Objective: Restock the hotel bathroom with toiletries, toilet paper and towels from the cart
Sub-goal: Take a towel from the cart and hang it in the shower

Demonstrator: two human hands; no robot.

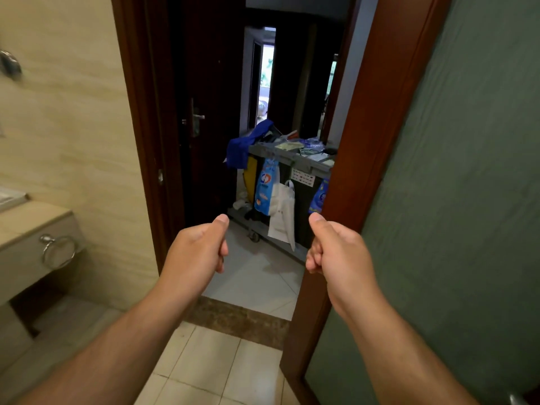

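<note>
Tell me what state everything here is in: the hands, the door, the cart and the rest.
Left hand: fingers curled, thumb out, holding nothing.
Right hand: curled the same way, holding nothing.
Bathroom door: open.
Cart: standing outside the doorway, top loaded.
White bag: hanging on the cart's side.
Blue cloth: draped over the cart's corner.
Towel ring: hanging down, no towel.

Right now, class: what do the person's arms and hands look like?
The left hand and right hand are bare: no gloves, rings or watch show. The left forearm and right forearm are bare too, with no sleeve in view.
</note>
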